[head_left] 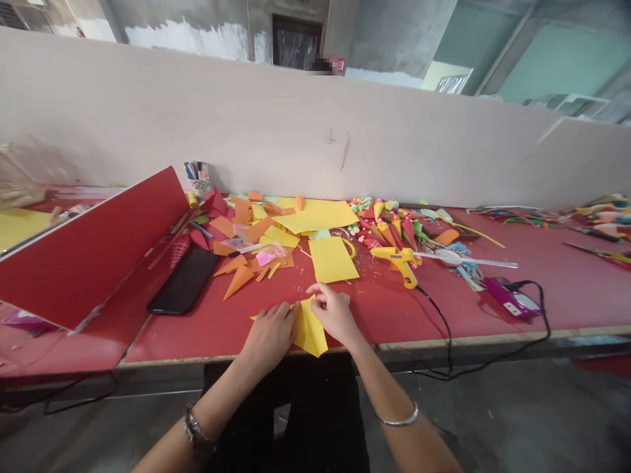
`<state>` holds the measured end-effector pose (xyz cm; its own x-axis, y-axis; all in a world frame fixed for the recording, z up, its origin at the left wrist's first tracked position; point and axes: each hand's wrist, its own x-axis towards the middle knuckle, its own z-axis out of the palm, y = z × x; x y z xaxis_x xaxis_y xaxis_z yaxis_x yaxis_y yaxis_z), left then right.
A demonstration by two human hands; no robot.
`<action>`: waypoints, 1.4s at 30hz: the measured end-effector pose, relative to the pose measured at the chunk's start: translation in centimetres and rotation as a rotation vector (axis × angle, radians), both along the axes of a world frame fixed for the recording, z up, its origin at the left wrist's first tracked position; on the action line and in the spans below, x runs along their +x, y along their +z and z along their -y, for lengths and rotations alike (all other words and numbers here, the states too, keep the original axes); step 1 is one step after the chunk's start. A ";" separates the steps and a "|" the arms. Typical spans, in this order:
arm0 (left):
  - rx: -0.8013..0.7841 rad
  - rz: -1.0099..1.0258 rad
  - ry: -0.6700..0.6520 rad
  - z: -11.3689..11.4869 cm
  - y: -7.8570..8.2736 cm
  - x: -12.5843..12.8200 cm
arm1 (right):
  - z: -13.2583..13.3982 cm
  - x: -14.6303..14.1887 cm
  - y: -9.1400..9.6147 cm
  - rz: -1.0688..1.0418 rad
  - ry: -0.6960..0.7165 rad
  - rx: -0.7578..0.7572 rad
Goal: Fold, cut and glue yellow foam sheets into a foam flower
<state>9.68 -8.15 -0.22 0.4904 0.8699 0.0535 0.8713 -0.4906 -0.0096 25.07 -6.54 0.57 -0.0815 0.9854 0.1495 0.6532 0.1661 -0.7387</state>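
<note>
Both my hands rest on a folded yellow paper sheet [309,330] at the front edge of the red table [424,309]. My left hand [270,334] presses the paper's left side with fingers curled over it. My right hand [332,311] pinches the paper's upper edge between thumb and fingers. A flat yellow square sheet [332,259] lies just behind my hands. A larger yellow sheet [315,215] sits further back among orange and yellow scraps.
A yellow glue gun [400,260] with a black cord lies to the right, next to a purple device [511,299]. A black phone [184,281] lies left, beside a tilted red board [89,256]. Coloured paper cones [389,226] are piled at the back; a beige wall runs behind.
</note>
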 end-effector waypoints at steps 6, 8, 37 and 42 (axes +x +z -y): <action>0.014 -0.035 -0.005 0.1 0.1 0.1 | 0.6 0.2 -1.3 0.148 0.000 -0.013; 0.013 -0.052 -0.005 0.1 0.1 0.2 | 0.8 0.0 -1.6 0.213 -0.021 0.013; 0.054 -0.085 0.101 -0.2 0.4 1.5 | 2.2 1.9 -1.1 0.085 -0.036 -0.035; 0.071 -0.096 0.094 -0.3 0.2 1.4 | 2.3 2.6 -1.5 0.116 -0.007 0.012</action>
